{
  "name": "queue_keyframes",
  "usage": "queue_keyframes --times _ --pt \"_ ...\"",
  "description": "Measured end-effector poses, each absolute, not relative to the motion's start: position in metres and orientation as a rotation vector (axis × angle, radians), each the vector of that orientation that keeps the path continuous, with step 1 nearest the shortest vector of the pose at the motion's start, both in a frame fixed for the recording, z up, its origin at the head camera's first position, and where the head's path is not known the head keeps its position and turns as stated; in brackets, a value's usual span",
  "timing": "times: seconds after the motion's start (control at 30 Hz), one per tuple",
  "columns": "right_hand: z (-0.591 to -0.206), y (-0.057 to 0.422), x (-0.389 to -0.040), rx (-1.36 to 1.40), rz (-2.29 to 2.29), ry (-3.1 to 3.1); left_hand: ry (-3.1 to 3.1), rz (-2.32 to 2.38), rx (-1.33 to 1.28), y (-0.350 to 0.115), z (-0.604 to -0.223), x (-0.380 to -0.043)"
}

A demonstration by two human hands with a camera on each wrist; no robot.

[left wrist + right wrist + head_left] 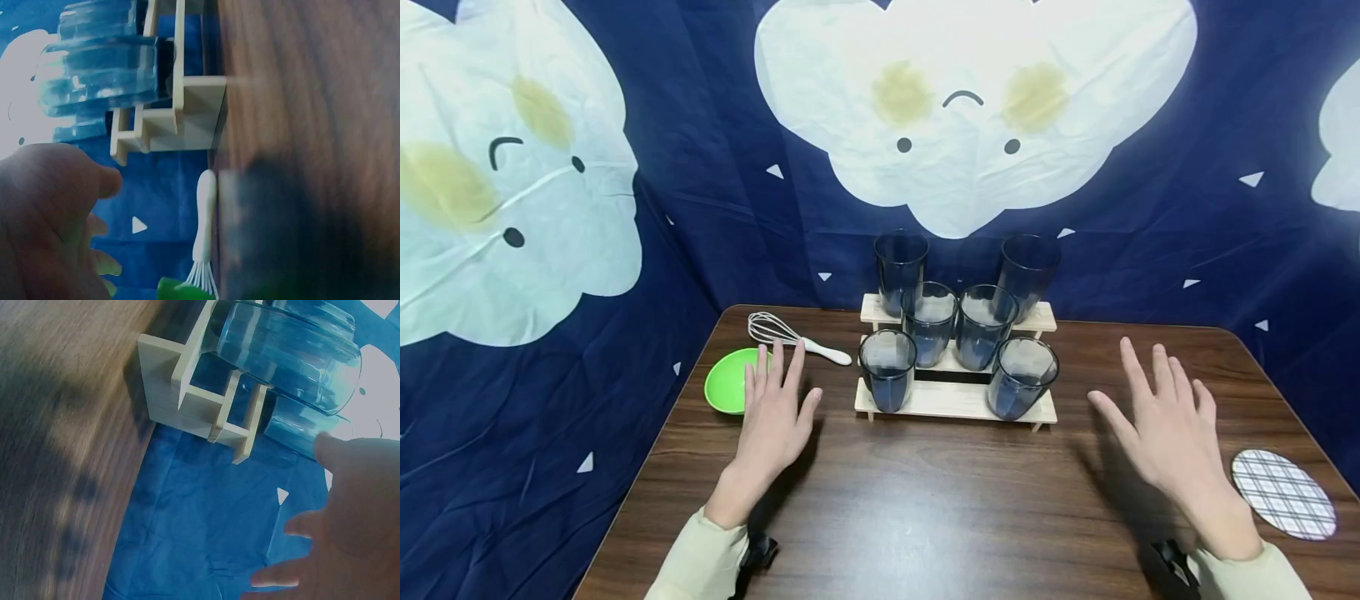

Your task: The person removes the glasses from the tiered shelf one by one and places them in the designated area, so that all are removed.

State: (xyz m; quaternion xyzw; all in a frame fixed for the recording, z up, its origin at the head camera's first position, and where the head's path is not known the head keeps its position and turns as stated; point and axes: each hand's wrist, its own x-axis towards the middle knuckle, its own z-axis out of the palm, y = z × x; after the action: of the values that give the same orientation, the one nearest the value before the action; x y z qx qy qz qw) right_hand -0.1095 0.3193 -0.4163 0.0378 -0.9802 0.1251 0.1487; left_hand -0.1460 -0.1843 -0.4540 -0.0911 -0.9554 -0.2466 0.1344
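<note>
My left hand [775,425] hovers over the table with its fingers extended, close to a green bowl [724,383] and a white whisk [826,351]. Fingers spread and holding nothing, my right hand [1172,433] is above the table to the right. Between the hands stands a stepped wooden rack [955,400] bearing several dark clear glasses, two on each step. A front-left glass [887,375] and a front-right glass [1021,379] occupy the lowest step. In the left wrist view the whisk [205,215] lies below the rack's side [194,125]; the right wrist view shows the rack's other side [175,387].
A round plaid coaster or mat [1285,493] lies at the table's right side, beyond the right forearm. Blue cloth [722,242] with white cloud shapes hangs behind and to the left of the brown table [925,517].
</note>
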Motion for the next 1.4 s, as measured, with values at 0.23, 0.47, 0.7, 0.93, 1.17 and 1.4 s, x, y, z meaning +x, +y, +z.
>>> queue_keyframes --times 0.23,0.47,0.7,0.93,1.17,1.4 --pt "-0.409 0.314 -0.112 0.127 0.455 -2.689 -2.611 -0.912 -0.393 -0.175 -0.478 -0.149" --pt "-0.400 0.303 -0.121 0.175 0.544 -2.512 -2.677 -1.068 -0.358 -0.151 -0.467 -0.135" --pt "-0.386 0.289 -0.133 0.215 0.652 -2.416 -2.546 -1.397 -0.395 -0.161 -0.539 -0.161" --pt "-0.376 0.286 -0.153 0.240 0.728 -2.370 -2.402 -1.764 -0.328 -0.153 -0.549 -0.161" --pt "-0.372 0.283 -0.170 0.286 0.858 -2.373 -2.312 -2.035 -0.122 -0.129 -0.501 -0.138" --pt "-0.363 0.273 -0.180 0.309 0.972 -2.323 -2.258 -2.087 -0.064 -0.124 -0.503 -0.138"
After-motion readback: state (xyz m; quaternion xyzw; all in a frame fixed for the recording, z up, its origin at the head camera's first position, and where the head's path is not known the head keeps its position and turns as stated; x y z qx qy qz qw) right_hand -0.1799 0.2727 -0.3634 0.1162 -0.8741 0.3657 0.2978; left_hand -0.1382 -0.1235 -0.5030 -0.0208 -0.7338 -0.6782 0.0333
